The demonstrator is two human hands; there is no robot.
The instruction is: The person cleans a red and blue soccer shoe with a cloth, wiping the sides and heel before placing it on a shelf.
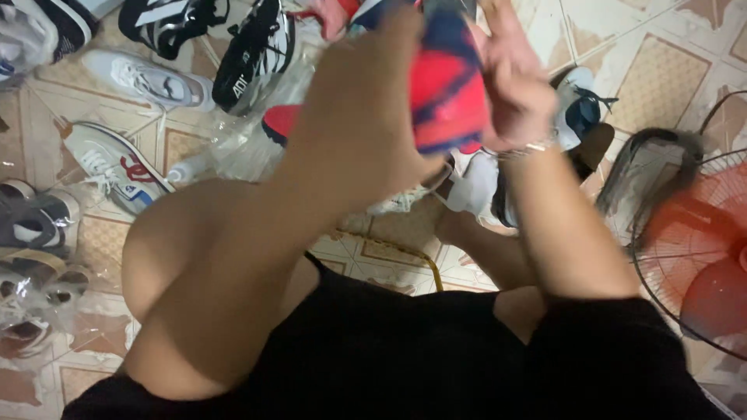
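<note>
Both my hands are raised close to the camera around a red and dark blue shoe (447,85). My left hand (373,78) covers its left side, with the forearm running down to my bent knee. My right hand (510,74), a thin bracelet on its wrist, grips the shoe's right side. The picture is blurred, so the fingers' exact hold is hard to make out. I sit on a tiled floor (661,70) in black shorts.
Many shoes lie on the floor: a black and white pair (253,54) at the top, white sneakers (117,167) at left, sandals in clear plastic (35,272) at far left, more shoes (580,113) behind my right arm. A red fan (700,257) stands at right.
</note>
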